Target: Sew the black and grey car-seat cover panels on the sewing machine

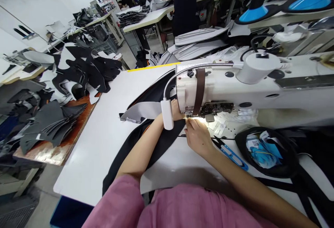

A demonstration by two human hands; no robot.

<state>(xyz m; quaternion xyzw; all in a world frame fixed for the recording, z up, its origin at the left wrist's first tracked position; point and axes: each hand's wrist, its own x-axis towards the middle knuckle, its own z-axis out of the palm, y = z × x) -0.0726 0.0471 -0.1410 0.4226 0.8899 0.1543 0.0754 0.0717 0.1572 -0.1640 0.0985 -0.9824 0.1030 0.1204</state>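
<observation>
A white sewing machine (221,81) reaches in from the right, its needle area lit. My left hand (176,111) rests on the black fabric (167,141) left of the needle; the lamp and machine head hide its fingers. At the front of the needle, my right hand (197,135) has its fingers pinched together beside the fabric's edge. What lies between those fingertips is too small to make out. A grey strip (143,110) lies over more black fabric on the left. Near my right wrist are blue thread snips (233,156).
A white lamp (167,114) on a bendable neck hangs over my left wrist. A black round holder (266,151) with blue packets stands at right. Stacked dark pieces (52,120) lie on a wooden table at left. A person (184,5) stands beyond, near grey panels (200,36).
</observation>
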